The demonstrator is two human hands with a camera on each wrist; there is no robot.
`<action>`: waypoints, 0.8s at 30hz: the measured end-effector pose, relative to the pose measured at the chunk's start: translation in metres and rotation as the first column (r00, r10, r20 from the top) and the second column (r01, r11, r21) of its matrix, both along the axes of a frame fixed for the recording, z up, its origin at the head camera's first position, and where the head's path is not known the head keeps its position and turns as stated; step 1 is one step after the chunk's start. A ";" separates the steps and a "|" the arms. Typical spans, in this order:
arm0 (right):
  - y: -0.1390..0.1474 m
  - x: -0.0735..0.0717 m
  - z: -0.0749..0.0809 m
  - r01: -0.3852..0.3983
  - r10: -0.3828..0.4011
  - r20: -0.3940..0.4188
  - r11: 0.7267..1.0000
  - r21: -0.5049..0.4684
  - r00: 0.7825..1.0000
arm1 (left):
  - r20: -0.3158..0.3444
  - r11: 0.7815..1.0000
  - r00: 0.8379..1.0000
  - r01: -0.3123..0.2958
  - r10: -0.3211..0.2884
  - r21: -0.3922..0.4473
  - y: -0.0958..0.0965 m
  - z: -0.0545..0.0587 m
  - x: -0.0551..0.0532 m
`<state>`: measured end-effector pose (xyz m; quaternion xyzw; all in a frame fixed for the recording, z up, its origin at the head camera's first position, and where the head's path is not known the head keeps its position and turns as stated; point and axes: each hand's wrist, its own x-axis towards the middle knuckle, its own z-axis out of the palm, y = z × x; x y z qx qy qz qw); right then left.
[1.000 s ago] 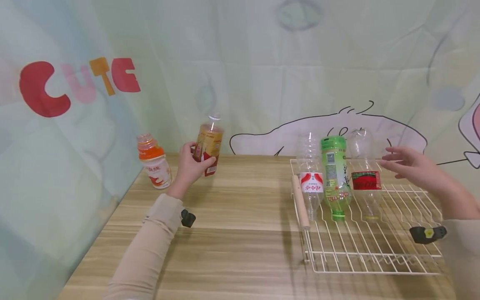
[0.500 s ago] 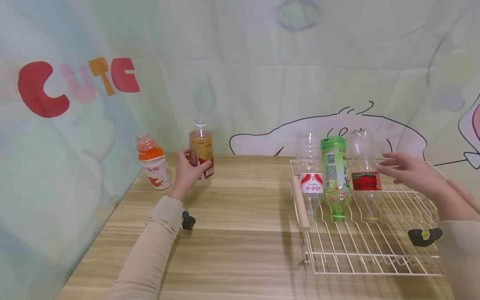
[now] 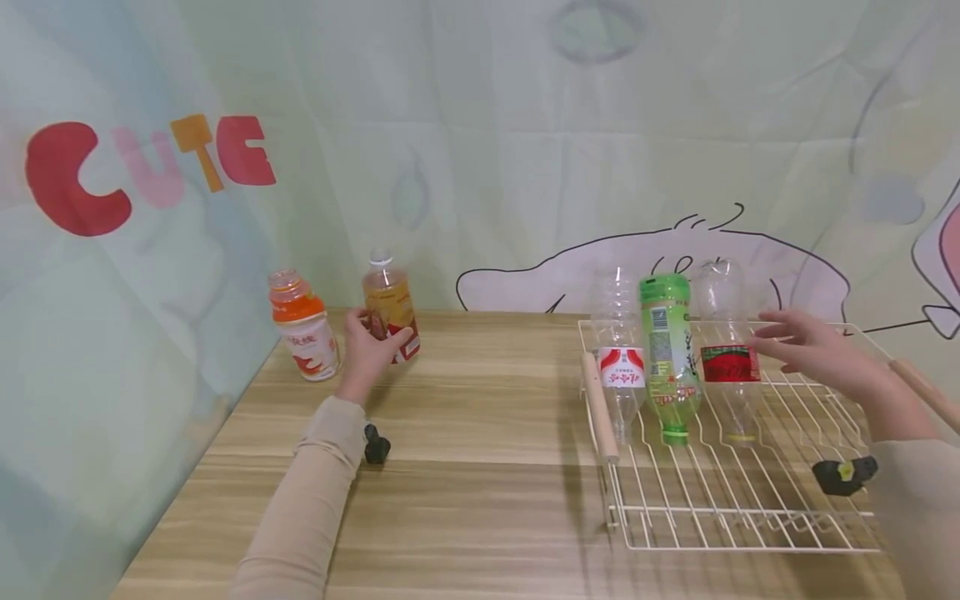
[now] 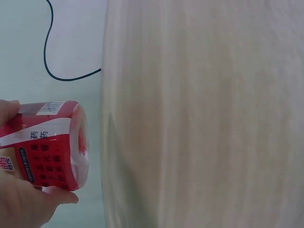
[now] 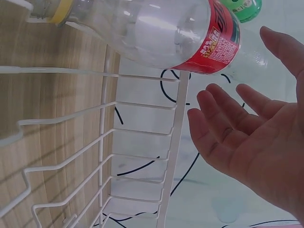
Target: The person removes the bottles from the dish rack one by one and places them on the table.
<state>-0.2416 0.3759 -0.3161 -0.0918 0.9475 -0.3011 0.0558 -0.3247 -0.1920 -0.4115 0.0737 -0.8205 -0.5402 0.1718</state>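
My left hand [image 3: 367, 354] grips a plastic bottle [image 3: 390, 300] with a yellow and red label, fingers and thumb round its lower half. It is nearly upright at the back left of the table. In the left wrist view the bottle's red base [image 4: 80, 145] shows just short of the table's edge. Beside it stands an uncapped bottle [image 3: 306, 337] with an orange and white label. Over the rack my right hand [image 3: 813, 350] is held with loosely spread fingers and nothing in it. Nearest to that hand is a clear bottle [image 5: 156, 28] with a red label, its fingertips close to the label.
A white wire rack [image 3: 750, 507] with wooden handles [image 3: 600, 408] stands on the wooden table [image 3: 450, 517]. Leaning in it upside down are a green bottle [image 3: 667, 342] and a clear bottle [image 3: 621, 367] with a white and red label. A printed cloth [image 3: 510, 167] hangs behind.
My left hand has moved left and slightly down with the yellow and red bottle, nearer to the orange and white one. My right hand has shifted a little left, toward the red-labelled bottle.
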 end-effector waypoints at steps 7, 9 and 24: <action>-0.001 -0.002 -0.004 0.013 -0.013 0.015 1.000 0.000 1.000 | -0.015 1.000 1.000 -0.027 0.027 0.009 0.000 -0.007 -0.001; -0.002 -0.003 -0.005 0.011 -0.011 0.025 1.000 -0.005 1.000 | -0.013 0.999 0.999 -0.033 0.033 0.010 0.000 -0.008 -0.002; -0.009 -0.009 -0.014 -0.029 0.037 0.091 0.996 -0.086 0.995 | -0.026 0.995 0.996 -0.088 0.089 0.042 -0.002 -0.016 -0.008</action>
